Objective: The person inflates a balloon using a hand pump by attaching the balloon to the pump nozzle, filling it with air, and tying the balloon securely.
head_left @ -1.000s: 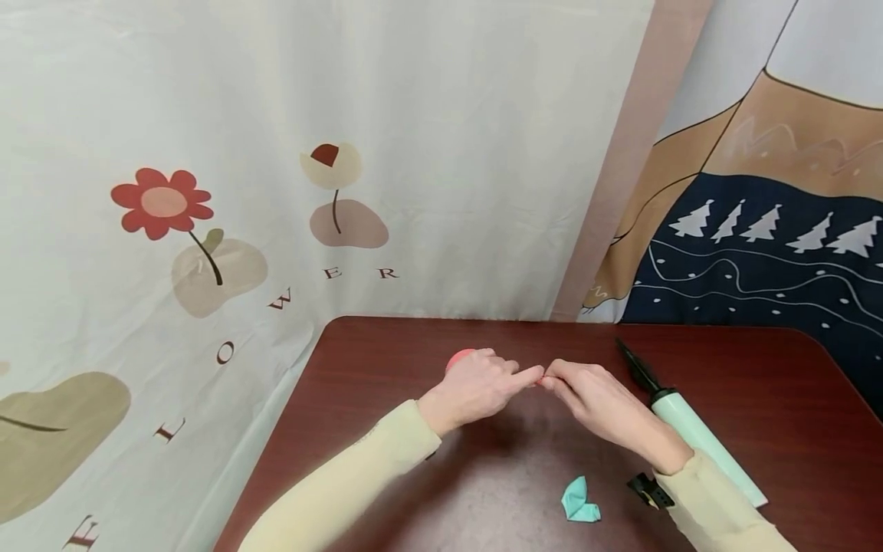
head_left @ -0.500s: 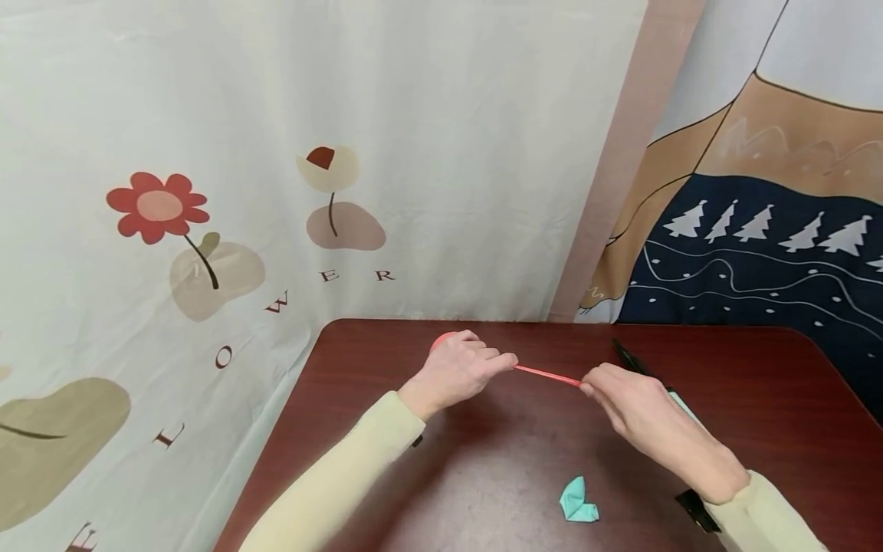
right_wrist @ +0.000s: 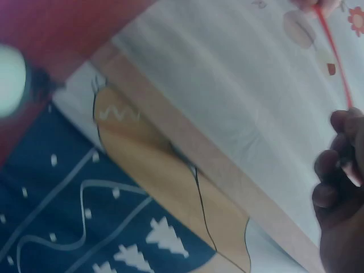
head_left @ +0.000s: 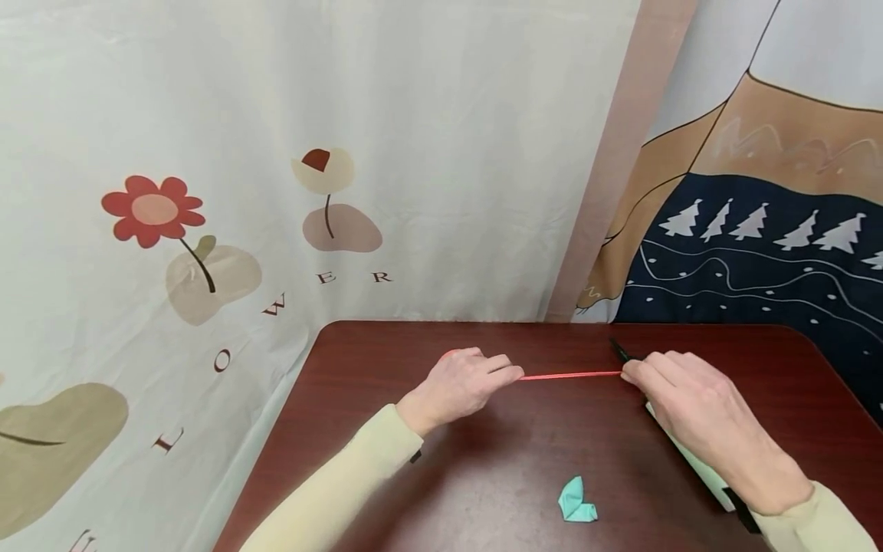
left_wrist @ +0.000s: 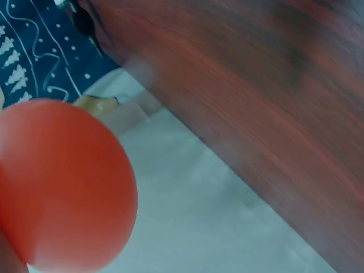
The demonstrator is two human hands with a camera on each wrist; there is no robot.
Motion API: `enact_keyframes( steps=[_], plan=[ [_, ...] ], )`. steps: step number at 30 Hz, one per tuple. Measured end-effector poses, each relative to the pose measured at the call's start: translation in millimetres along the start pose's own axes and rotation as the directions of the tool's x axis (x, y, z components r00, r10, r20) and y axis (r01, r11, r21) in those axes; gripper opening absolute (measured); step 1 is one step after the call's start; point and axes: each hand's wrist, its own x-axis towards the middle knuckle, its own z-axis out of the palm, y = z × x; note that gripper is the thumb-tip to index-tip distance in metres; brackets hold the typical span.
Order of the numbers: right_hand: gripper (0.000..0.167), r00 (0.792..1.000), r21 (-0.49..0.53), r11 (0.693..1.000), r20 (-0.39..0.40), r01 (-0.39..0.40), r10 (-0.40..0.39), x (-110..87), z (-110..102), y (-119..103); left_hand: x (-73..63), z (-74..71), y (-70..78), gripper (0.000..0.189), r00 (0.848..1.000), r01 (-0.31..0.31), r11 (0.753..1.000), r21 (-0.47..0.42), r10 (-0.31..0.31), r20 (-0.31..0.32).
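Observation:
An inflated red balloon point(left_wrist: 68, 187) bulges in the left wrist view; in the head view only a sliver of it shows behind my left hand point(head_left: 464, 387). That hand grips the balloon's neck near its body. From there the neck stretches as a thin, taut red strand point(head_left: 571, 376) across to my right hand point(head_left: 710, 422), whose thumb and fingers pinch its far end. The right wrist view shows the curled fingers point(right_wrist: 327, 196) of the right hand at the end of the strand. Both hands are raised over the dark red table point(head_left: 386, 345).
A mint-green hand pump point(head_left: 697, 464) with a black nozzle point(head_left: 618, 349) lies on the table, partly hidden beneath the right hand. A small teal piece, which looks like a flat balloon point(head_left: 576, 500), lies near the front. Printed curtains point(head_left: 441, 153) hang behind the table's far edge.
My right hand has moved right, away from the left, drawing the balloon's neck out into a long strand. The left hand shifted slightly left, then a little back.

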Motion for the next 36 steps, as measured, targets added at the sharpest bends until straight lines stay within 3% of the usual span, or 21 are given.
enact_keyframes(
  steps=[3,5,8,10,12,16,18,21,23,25,26,28,30,32,33,34,36],
  plan=[
    [0.043,0.993,-0.036,0.997,-0.094,0.061,-0.065,10.6,-2,7,3.6,-5.3,4.2,0.038,0.998,-0.026,0.997,-0.067,0.029,0.047],
    [0.041,0.985,-0.066,0.995,-0.150,0.077,-0.086,18.1,-2,11,6.3,-8.5,7.0,0.037,0.996,-0.023,0.986,-0.164,0.038,0.086],
    [0.040,0.976,-0.101,0.993,-0.204,0.059,-0.079,27.8,0,16,8.2,-11.5,13.1,0.044,0.988,0.024,0.933,-0.360,0.032,0.149],
    [0.040,0.975,-0.115,0.993,-0.215,0.032,-0.056,32.8,4,18,8.5,-11.5,17.8,0.047,0.981,0.080,0.857,-0.510,0.022,0.191],
    [0.040,0.971,-0.116,0.993,-0.236,0.012,-0.039,38.7,9,19,9.0,-11.4,23.1,0.047,0.972,0.146,0.754,-0.641,0.011,0.235],
    [0.039,0.958,-0.076,0.997,-0.286,-0.031,0.008,48.9,22,22,15.5,-15.1,30.8,0.045,0.952,0.231,0.590,-0.773,0.027,0.305],
    [0.040,0.952,-0.039,0.997,-0.303,-0.062,0.047,52.8,29,24,20.4,-19.3,33.4,0.044,0.947,0.247,0.543,-0.802,0.040,0.318],
    [0.046,0.948,0.037,0.992,-0.292,-0.120,0.125,56.8,44,23,26.8,-24.8,36.5,0.044,0.956,0.235,0.481,-0.845,0.042,0.289],
    [0.047,0.946,0.102,0.983,-0.272,-0.152,0.174,58.4,57,22,30.9,-27.9,39.3,0.043,0.965,0.233,0.408,-0.883,0.018,0.263],
    [0.047,0.946,0.171,0.967,-0.232,-0.189,0.226,57.8,72,17,34.2,-29.9,41.5,0.043,0.968,0.247,0.299,-0.922,-0.032,0.249],
    [0.043,0.944,0.209,0.955,-0.211,-0.211,0.255,56.7,79,14,35.2,-31.1,42.0,0.043,0.964,0.267,0.225,-0.937,-0.073,0.257],
    [0.029,0.936,0.274,0.924,-0.157,-0.266,0.316,52.1,92,5,35.5,-31.6,41.4,0.039,0.949,0.282,0.040,-0.959,-0.160,0.272],
    [0.013,0.923,0.311,0.893,-0.100,-0.326,0.371,45.8,102,-6,32.7,-30.9,38.9,0.041,0.922,0.257,-0.150,-0.955,-0.258,0.288],
    [0.007,0.910,0.332,0.866,-0.045,-0.375,0.412,38.8,109,-18,28.4,-28.2,35.1,0.043,0.883,0.181,-0.331,-0.926,-0.359,0.301],
    [0.009,0.906,0.331,0.858,-0.020,-0.392,0.422,35.3,112,-24,26.0,-25.9,32.9,0.042,0.860,0.135,-0.403,-0.905,-0.406,0.309],
    [0.009,0.906,0.323,0.857,-0.002,-0.401,0.424,32.2,113,-30,23.5,-23.6,30.7,0.043,0.832,0.090,-0.466,-0.880,-0.451,0.324],
    [0.005,0.909,0.303,0.864,0.022,-0.403,0.416,26.3,114,-41,19.3,-18.8,26.3,0.044,0.767,0.011,-0.570,-0.822,-0.522,0.372]
  ],
)
